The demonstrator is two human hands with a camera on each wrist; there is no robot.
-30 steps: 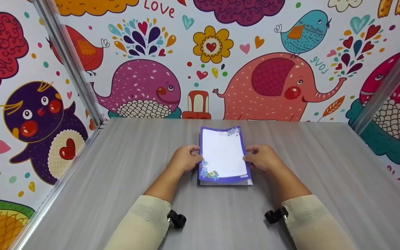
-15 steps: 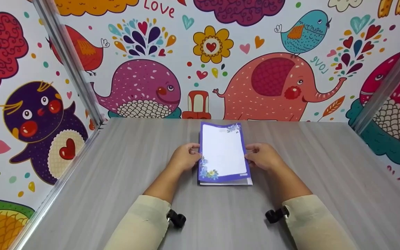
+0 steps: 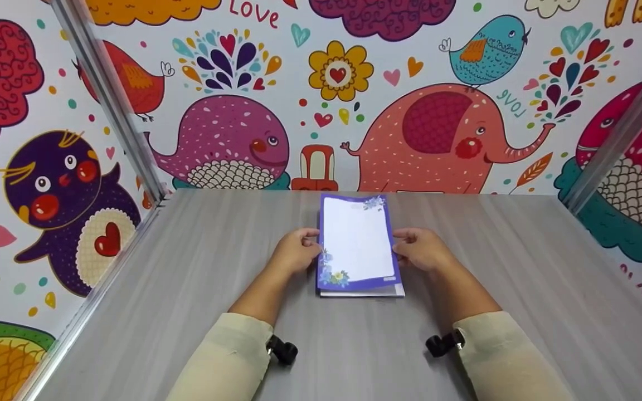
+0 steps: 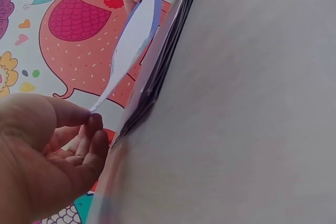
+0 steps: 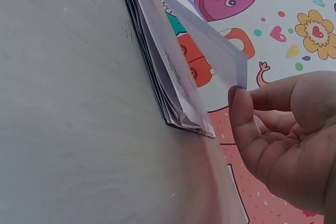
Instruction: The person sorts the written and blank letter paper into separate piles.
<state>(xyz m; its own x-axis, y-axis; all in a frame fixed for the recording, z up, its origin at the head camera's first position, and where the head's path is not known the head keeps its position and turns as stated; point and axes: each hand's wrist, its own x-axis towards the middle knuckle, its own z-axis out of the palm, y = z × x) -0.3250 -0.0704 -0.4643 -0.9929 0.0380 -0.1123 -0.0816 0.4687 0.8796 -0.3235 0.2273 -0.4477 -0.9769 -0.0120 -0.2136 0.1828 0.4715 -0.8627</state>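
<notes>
A white sheet of paper with a purple border and blue flowers [image 3: 357,239] is held by both hands, raised above a stack of papers [image 3: 361,292]. My left hand [image 3: 297,250] pinches its left edge between thumb and fingers. At the opposite edge, my right hand [image 3: 424,250] has the same kind of pinch. In both wrist views the sheet [image 4: 134,40] bows slightly and is apart from the stack along the near part. The stack [image 5: 157,72] lies flat on the table with several loose-edged layers and a dark bottom layer. Most of the stack is hidden under the sheet in the head view.
The grey wood-grain table [image 3: 215,239] extends around the stack. A wall printed with cartoon animals [image 3: 232,139] stands along its far edge, and metal posts [image 3: 115,100] rise at the corners. A black wrist mount [image 3: 283,351] sits by each cream sleeve.
The sheet has shifted slightly up and away, and its far edge looks less curved. Both hands moved a little with it, still pinching the sides. The stack stays put.
</notes>
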